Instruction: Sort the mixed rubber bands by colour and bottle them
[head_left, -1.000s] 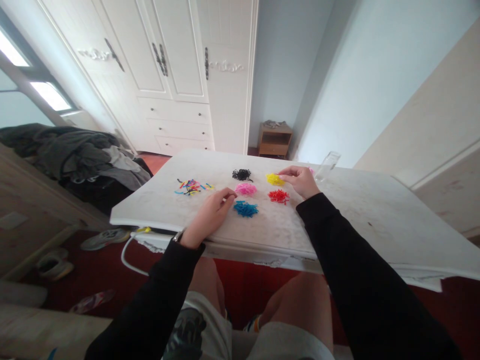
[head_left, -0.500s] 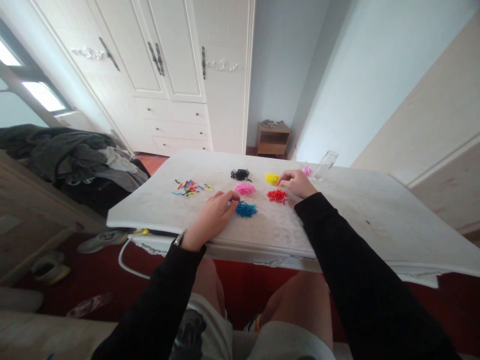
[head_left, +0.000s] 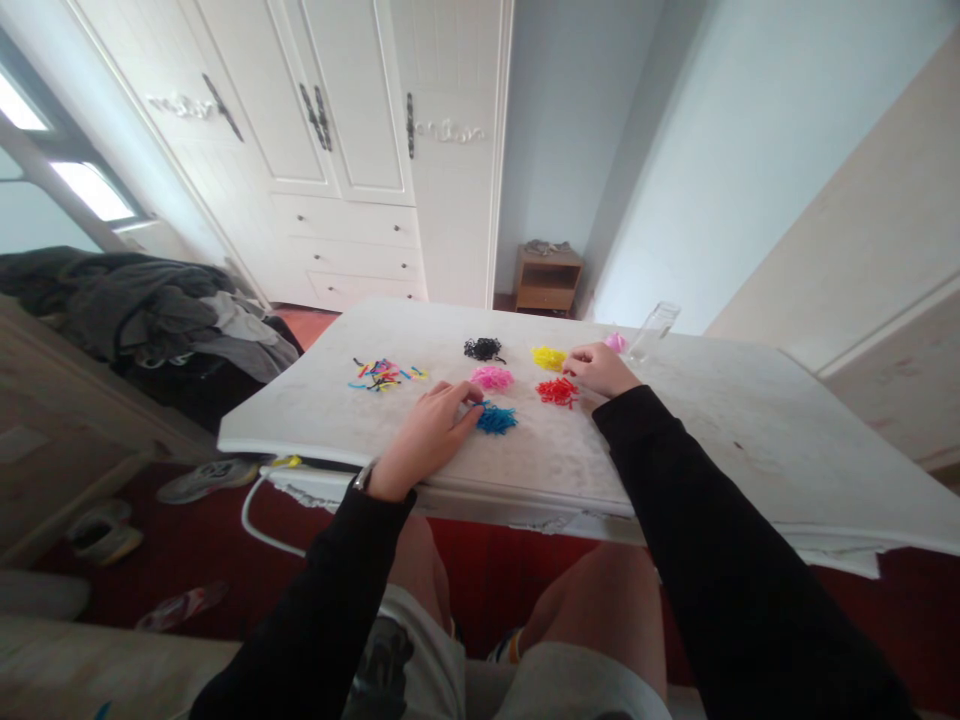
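Small rubber-band-like pieces lie sorted by colour in little piles on a white table (head_left: pixel 525 465). My left hand (head_left: pixel 433 432) rests at the left edge of the blue pile (head_left: pixel 498 419), thumb and fingertips bent close together. Between the yellow pile (head_left: pixel 548 358) and the red pile (head_left: pixel 556 392), my right hand (head_left: pixel 604 369) has its fingers curled in a pinch. Whatever either hand may hold is too small to make out. A pink pile (head_left: pixel 493 378) and a black pile (head_left: pixel 482 348) sit nearby, with loose mixed-colour pieces (head_left: pixel 384 375) to the left.
A clear glass or plastic container (head_left: pixel 655 331) stands at the far right of the piles, beside a pink item (head_left: pixel 616 343). A white cable (head_left: pixel 251 515) hangs off the front left edge. Clothes (head_left: pixel 142 315) are heaped left; shoes (head_left: pixel 206 481) lie on the floor.
The right hand has drawn back very slightly to the right from the yellow pile. My left hand stays beside the blue pile, and the view has shifted a little.
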